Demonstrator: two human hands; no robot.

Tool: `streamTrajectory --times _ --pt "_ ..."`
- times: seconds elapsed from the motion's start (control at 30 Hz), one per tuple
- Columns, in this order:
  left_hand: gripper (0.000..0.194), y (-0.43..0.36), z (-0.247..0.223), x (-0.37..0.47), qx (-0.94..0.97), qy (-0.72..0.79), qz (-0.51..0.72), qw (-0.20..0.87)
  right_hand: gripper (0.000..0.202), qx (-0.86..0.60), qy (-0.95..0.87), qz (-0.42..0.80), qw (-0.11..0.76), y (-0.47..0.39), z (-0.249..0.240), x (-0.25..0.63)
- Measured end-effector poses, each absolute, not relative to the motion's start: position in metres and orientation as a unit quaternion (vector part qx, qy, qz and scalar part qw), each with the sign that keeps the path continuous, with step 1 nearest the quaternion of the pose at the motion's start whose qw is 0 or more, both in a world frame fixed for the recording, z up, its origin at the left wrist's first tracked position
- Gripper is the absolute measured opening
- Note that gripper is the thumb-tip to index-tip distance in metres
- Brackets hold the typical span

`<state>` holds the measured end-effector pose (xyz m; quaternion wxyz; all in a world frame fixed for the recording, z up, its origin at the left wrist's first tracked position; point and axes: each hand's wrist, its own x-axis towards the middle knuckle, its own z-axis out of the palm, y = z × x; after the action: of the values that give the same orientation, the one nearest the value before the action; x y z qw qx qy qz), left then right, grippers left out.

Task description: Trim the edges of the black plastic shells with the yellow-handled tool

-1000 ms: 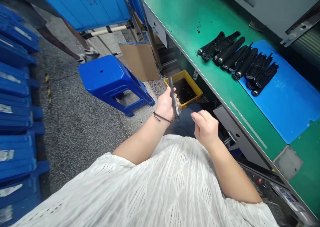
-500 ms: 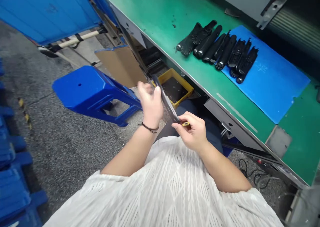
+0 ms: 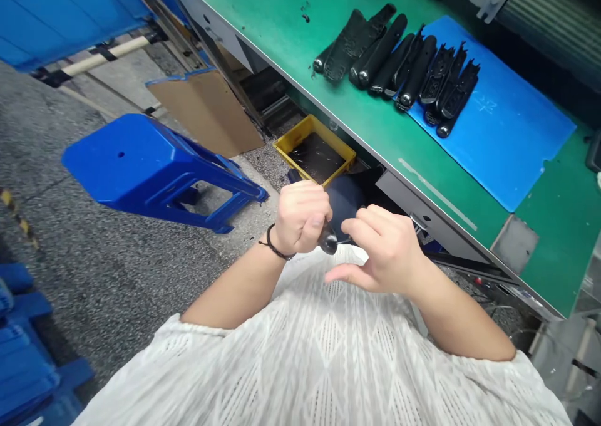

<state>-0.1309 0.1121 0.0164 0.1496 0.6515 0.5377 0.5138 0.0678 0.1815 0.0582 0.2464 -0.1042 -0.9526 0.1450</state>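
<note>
A long black plastic piece (image 3: 328,240) with a rounded, shiny end lies in my left hand (image 3: 304,216), whose fingers are wrapped round its middle. Its other end (image 3: 293,175) pokes out beyond my knuckles. Just to the right of that shiny end is my right hand (image 3: 387,247), with the fingers curled and the thumb held away from them. A thin dark sliver shows near its fingertips. My palm is hidden, so I cannot make out what it holds.
Several similar black pieces (image 3: 413,88) lie in a row on the green bench (image 3: 263,12), partly over a blue sheet (image 3: 511,138). Below stands a yellow bin (image 3: 313,125) with dark contents. A blue stool (image 3: 126,156) and cardboard (image 3: 206,109) are at left.
My left hand has closed round the black piece, which has turned and dropped lower. My right hand has moved right, off the piece; the yellow item in it no longer shows.
</note>
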Motion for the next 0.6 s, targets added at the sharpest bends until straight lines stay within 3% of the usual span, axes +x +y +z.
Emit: streamTrajectory --times 0.17,0.33,0.43,0.6 --pt "0.060 0.112 0.020 -0.124 0.662 0.527 0.513 0.146 0.063 -0.111 -0.961 0.139 0.212 0.182 0.062 0.062" --pt "0.061 0.112 0.022 -0.120 0.660 0.544 0.506 0.108 0.060 -0.102 -0.950 0.079 0.284 0.184 0.062 0.061" --pt "0.052 0.110 0.021 -0.113 0.638 0.548 0.535 0.086 0.059 -0.110 -0.940 0.021 0.323 0.184 0.060 0.061" --pt "0.049 0.104 0.023 -0.094 0.556 0.602 0.563 0.107 0.052 -0.140 -0.916 -0.072 0.370 0.184 0.052 0.061"
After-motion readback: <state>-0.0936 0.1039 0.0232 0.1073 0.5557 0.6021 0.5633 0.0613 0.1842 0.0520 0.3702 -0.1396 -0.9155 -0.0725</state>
